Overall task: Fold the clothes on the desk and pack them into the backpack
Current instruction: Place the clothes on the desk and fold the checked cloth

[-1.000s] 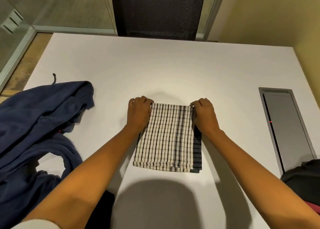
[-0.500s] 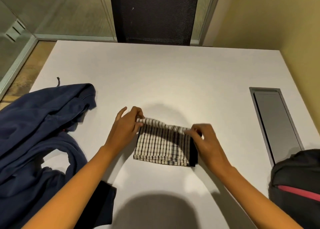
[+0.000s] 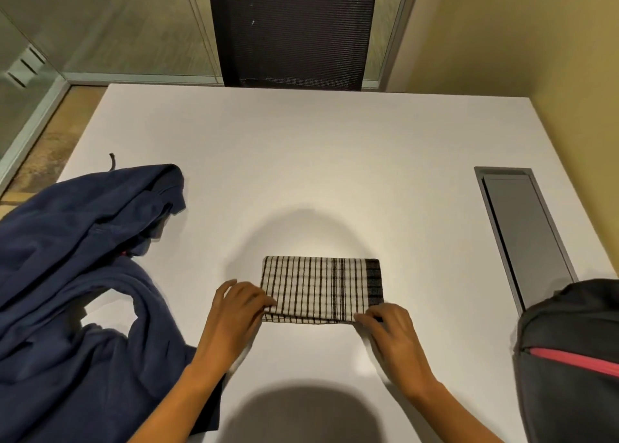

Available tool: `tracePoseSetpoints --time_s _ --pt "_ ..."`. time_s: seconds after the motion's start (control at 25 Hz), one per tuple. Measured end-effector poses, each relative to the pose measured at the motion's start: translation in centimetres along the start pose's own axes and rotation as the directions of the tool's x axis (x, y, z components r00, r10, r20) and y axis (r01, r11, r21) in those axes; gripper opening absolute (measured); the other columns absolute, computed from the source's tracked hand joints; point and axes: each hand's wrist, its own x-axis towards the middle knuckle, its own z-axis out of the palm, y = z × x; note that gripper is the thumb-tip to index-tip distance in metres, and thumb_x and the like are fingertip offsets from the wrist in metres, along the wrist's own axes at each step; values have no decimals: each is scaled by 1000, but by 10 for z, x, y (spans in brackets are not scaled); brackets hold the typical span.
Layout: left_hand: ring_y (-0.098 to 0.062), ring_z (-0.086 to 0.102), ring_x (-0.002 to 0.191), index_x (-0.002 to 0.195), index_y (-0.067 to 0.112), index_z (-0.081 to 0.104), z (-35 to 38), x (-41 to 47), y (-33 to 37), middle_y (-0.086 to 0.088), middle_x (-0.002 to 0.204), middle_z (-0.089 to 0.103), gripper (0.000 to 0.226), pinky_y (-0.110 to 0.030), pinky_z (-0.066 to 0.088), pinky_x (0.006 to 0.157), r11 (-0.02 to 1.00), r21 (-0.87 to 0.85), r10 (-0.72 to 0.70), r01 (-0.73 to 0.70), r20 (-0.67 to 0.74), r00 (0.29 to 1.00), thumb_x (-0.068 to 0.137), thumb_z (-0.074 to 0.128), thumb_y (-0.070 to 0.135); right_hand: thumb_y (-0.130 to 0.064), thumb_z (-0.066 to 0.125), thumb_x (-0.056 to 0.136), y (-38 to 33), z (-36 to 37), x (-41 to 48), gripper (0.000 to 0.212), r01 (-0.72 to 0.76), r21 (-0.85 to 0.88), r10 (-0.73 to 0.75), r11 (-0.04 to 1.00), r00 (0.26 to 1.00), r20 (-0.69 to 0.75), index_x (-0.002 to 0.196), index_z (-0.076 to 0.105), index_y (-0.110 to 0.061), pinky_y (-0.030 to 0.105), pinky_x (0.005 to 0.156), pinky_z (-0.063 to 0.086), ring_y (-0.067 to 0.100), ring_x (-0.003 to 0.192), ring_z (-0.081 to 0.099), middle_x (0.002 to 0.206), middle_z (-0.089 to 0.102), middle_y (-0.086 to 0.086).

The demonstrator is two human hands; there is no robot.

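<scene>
Both grips pinch the near edge of the folded checked cloth [image 3: 318, 285]. The left grip [image 3: 234, 312] has its fingertips curled onto the near-left corner and its thumb spread out to the side. The right grip [image 3: 392, 332] has its fingers curled over the near-right corner. Both bare forearms reach in from the bottom of the view, angled toward each other, with the wrists low over the surface.

The white surface [image 3: 301, 174] fills most of the view, and the cloth lies flat on it near the middle, close to the person. Behind it stands a glass partition [image 3: 100, 24] on the left and a yellow wall [image 3: 502, 41] on the right. A strip of brown floor [image 3: 37, 154] shows past the left edge. A crumpled navy hoodie [image 3: 67, 275] sprawls over the left side of the surface, well apart from the cloth and just beside the left forearm. A black mesh chair back [image 3: 294, 30] stands at the far edge. The black backpack [image 3: 569, 342] with a pink stripe [image 3: 569, 359] sits at the right edge, near the right forearm. A grey cable hatch [image 3: 526, 228] is set into the surface beyond it. A dark drawstring end [image 3: 112, 161] pokes out above the hoodie.
</scene>
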Motion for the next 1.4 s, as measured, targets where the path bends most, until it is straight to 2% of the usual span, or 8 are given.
tracePoseSetpoints --time_s 0.12,0.28,0.44,0.6,0.88,1.16,1.28,1.4 --pt "-9 54 107 108 29 65 10 -17 7 14 109 58 26 -27 20 111 996 -49 -75 76 16 997 87 50 27 -45 48 99 2 11 -3 30 -55 6 55 998 998 -32 101 70 -23 16 91 39 4 103 51 105 59 -9" --pt "-11 42 128 131 29 54 18 -22 15 13 134 51 44 -37 15 116 992 -7 -129 129 25 991 92 46 46 -10 59 87 7 21 0 12 84 -91 -101 992 973 -205 94 69 -7 26 79 45 21 89 54 97 59 3" --pt "-9 55 100 103 27 71 18 -16 14 14 105 65 41 -25 19 108 996 39 -77 79 -51 996 100 33 43 -8 57 89 6 17 3 13 39 -40 -48 998 969 -241 93 68 -6 18 84 44 17 95 53 100 59 2" --pt "-9 49 83 78 25 68 20 -20 20 14 83 63 43 -23 22 90 994 75 -73 84 -142 987 101 34 39 -3 60 86 12 18 1 10 41 -22 -46 999 965 -259 91 68 -7 12 90 40 16 99 52 99 61 0" --pt "-14 47 81 86 28 62 23 -29 20 13 85 66 10 -30 27 69 987 158 24 -1 -146 989 85 53 24 -2 64 82 19 23 -3 7 128 -125 -156 984 956 -247 85 67 -7 23 78 48 19 98 53 97 61 -2" --pt "-16 55 96 97 25 70 9 -20 40 13 97 67 26 -27 30 80 993 36 -105 109 -118 988 82 49 26 -1 46 77 -15 12 28 23 88 -109 -119 990 935 -334 81 68 -7 28 83 44 22 88 55 89 63 3" --pt "-16 52 115 121 19 61 15 19 57 5 121 62 36 -28 31 99 980 -84 -190 183 -96 977 91 41 22 -10 41 86 -39 18 55 36 109 -107 -135 988 951 -278 109 67 -1 39 104 39 29 116 53 118 63 13" --pt "-13 26 143 148 20 34 37 44 60 4 153 35 49 -36 18 118 956 -115 -270 269 4 963 100 30 29 -22 31 100 -44 32 73 46 26 -158 -48 987 989 -138 141 46 -5 42 120 18 26 145 25 152 38 11"
